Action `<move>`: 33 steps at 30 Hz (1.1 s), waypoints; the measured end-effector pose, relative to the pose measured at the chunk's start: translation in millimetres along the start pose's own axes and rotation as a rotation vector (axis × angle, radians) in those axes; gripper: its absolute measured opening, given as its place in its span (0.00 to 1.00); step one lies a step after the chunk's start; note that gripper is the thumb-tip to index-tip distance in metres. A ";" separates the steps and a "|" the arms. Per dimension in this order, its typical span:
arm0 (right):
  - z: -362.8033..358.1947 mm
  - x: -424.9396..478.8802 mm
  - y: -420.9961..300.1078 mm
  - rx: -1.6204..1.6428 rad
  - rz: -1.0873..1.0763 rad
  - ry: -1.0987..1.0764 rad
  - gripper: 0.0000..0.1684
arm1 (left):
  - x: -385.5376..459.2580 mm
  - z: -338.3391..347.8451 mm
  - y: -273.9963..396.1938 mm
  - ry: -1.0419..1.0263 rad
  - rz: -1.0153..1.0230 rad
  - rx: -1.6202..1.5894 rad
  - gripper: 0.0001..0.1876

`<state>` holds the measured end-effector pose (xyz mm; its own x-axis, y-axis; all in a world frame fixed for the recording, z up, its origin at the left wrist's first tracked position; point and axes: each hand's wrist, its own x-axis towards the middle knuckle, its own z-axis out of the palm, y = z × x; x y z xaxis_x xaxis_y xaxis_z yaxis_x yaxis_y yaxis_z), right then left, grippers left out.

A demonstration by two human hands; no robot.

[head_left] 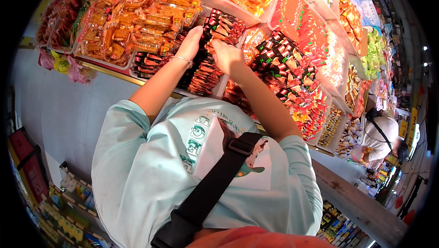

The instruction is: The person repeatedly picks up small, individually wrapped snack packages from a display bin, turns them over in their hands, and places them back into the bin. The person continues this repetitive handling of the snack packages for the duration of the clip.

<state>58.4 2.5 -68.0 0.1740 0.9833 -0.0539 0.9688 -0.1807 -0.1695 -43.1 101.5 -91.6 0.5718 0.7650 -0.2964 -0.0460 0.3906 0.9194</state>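
Before me is a clear plastic bin filled with black-and-red snack packets standing in tight rows. My left hand, with a bracelet at the wrist, reaches over the row on the left and touches the dark packets; its fingertips are partly hidden. My right hand is bent over the packets in the middle of the same bin, its fingers curled at their upper edges. Whether either hand grips a packet cannot be told. Another group of black packets lies just beyond both hands.
Bins of orange-wrapped snacks stand at the left, red packets at the upper right. A loose heap of black packets adjoins on the right. A gold-coloured display edge runs before me. Another person is at the far right.
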 end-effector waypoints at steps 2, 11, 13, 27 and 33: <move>-1.0 -0.1 1.6 -0.001 -0.024 0.059 0.25 | 2.9 3.1 -6.0 0.029 0.027 0.125 0.30; -7.2 -18.1 -6.6 -0.098 -0.003 0.242 0.37 | 28.0 1.9 -49.4 0.076 0.185 0.351 0.31; -1.8 -28.1 -6.8 -0.145 0.014 0.164 0.41 | 26.6 6.3 -42.7 0.063 0.171 0.331 0.31; -2.1 -17.7 -0.8 -0.116 0.116 0.061 0.47 | 35.2 4.9 -33.3 -0.173 0.255 0.393 0.26; -15.8 -1.7 7.1 -0.035 0.159 0.040 0.49 | 52.1 10.8 -34.4 -0.009 0.200 0.272 0.34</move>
<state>67.8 -0.2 -53.6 0.3314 0.9427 -0.0383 0.9341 -0.3335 -0.1276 -2.9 122.4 -135.8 0.5811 0.8074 -0.1023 0.0619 0.0814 0.9948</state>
